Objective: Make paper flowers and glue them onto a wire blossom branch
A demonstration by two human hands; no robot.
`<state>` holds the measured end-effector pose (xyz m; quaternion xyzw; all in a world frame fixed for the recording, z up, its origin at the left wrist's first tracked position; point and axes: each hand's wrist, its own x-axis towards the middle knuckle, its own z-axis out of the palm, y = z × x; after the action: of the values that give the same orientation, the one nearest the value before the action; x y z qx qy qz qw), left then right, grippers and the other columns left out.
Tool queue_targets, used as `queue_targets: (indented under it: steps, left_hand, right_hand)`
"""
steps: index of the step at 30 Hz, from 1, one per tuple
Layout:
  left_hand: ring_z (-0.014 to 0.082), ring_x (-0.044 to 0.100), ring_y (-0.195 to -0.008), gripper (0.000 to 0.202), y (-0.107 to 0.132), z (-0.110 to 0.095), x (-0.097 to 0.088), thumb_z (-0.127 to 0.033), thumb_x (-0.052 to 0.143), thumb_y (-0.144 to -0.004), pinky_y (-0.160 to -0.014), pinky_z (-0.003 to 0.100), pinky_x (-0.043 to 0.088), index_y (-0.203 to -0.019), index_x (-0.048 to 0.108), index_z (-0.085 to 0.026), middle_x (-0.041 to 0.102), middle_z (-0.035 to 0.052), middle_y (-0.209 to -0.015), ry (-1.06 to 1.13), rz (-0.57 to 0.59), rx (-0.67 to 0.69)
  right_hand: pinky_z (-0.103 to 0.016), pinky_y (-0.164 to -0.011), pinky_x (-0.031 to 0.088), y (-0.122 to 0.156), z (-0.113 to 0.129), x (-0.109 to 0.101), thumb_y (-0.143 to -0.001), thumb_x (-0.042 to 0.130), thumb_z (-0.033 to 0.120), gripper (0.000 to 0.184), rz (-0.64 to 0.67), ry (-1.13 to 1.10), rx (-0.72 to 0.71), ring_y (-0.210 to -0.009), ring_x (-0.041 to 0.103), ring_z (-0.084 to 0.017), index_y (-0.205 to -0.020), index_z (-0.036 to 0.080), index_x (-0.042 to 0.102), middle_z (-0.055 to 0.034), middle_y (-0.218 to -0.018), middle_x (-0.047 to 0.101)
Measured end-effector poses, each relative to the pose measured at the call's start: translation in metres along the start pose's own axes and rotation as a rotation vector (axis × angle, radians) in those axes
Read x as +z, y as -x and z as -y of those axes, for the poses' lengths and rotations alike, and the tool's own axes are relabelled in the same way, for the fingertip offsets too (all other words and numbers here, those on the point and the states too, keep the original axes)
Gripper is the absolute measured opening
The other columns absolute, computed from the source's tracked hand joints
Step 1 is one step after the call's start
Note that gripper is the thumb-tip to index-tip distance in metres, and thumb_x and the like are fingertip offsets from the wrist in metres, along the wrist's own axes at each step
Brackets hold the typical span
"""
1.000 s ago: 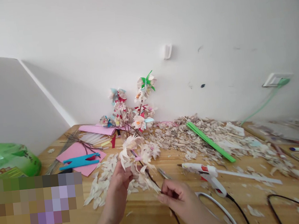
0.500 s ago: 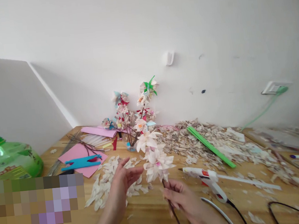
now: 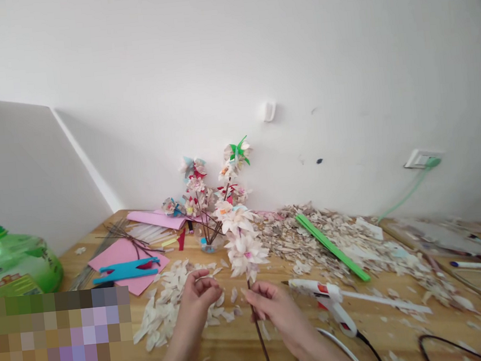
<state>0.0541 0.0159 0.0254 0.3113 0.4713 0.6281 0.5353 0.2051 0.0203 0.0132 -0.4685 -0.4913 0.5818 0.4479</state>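
Note:
My right hand (image 3: 274, 308) pinches the brown stem (image 3: 262, 343) of a handmade flower stalk, just under its blossoms. The stalk stands nearly upright and bears pale, whitish petal blossoms (image 3: 247, 253), the lowest with a pink centre. To the left of it my left hand (image 3: 198, 298) hovers with fingers loosely curled and the thumb apart, nothing visible in it. A heap of loose white petals (image 3: 163, 310) lies beside and beneath my left hand. Behind the held stalk, more handmade flowers (image 3: 196, 185) stand in a small clear container (image 3: 208, 246).
A white glue gun (image 3: 326, 294) with a cord lies on the right. Green strips (image 3: 332, 248) rest on a wide pile of dried petals (image 3: 284, 238). Pink paper (image 3: 124, 254), a blue cut piece (image 3: 125, 269) and a green bottle (image 3: 14, 259) are on the left.
The flower stalk has turned more upright and shifted slightly left with my right hand. My left hand's fingers have curled in and drawn away from the blossoms. The view has shifted a little.

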Motion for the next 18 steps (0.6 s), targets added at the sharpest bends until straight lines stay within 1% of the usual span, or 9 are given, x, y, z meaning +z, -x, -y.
queue_targets:
  steps: [3,7,10,14,18]
  left_hand:
    - [0.0129,0.057,-0.055,0.029,-0.004,0.008,-0.001,-0.02,0.066,-0.05,-0.059,0.027,0.045,-0.075,0.052,-0.018,0.058,-0.0027,-0.061,0.014,-0.006,-0.049]
    - [0.0135,0.057,-0.054,0.025,-0.007,0.024,0.004,-0.023,0.067,-0.049,-0.056,0.026,0.045,-0.07,0.055,-0.016,0.059,-0.0005,-0.061,-0.013,0.016,-0.054]
    - [0.0142,0.057,-0.053,0.026,-0.009,0.031,0.007,-0.029,0.068,-0.05,-0.053,0.026,0.044,-0.069,0.056,-0.015,0.06,0.0007,-0.06,-0.03,0.027,-0.046]
    - [0.0129,0.057,-0.055,0.031,-0.019,0.029,-0.001,-0.033,0.068,-0.05,-0.053,0.025,0.044,-0.072,0.056,-0.015,0.059,0.0001,-0.063,-0.027,-0.018,0.01]
    - [0.0121,0.056,-0.057,0.033,-0.029,0.023,-0.013,-0.035,0.068,-0.049,-0.058,0.026,0.045,-0.073,0.056,-0.016,0.057,-0.0006,-0.066,-0.005,-0.091,0.059]
  right_hand:
    - [-0.023,-0.047,0.036,-0.014,0.006,0.002,-0.058,0.063,0.054,0.041,-0.09,0.065,-0.069,-0.039,0.03,-0.007,-0.052,0.018,0.045,0.0099,-0.037,0.034]
    - [-0.022,-0.049,0.033,-0.039,0.022,0.004,-0.061,0.061,0.049,0.035,-0.192,0.124,-0.186,-0.044,0.036,-0.009,-0.054,0.017,0.048,0.0085,-0.042,0.038]
    - [-0.022,-0.047,0.031,-0.06,0.034,0.008,-0.061,0.058,0.049,0.034,-0.253,0.176,-0.265,-0.043,0.039,-0.01,-0.053,0.018,0.048,0.0071,-0.043,0.041]
    - [-0.022,-0.046,0.031,-0.085,0.05,0.018,-0.066,0.053,0.046,0.03,-0.329,0.271,-0.365,-0.042,0.039,-0.01,-0.054,0.019,0.048,0.0073,-0.042,0.041]
    - [-0.021,-0.049,0.032,-0.107,0.072,0.033,-0.071,0.051,0.04,0.026,-0.389,0.408,-0.466,-0.047,0.045,-0.012,-0.056,0.019,0.052,0.0055,-0.046,0.05]
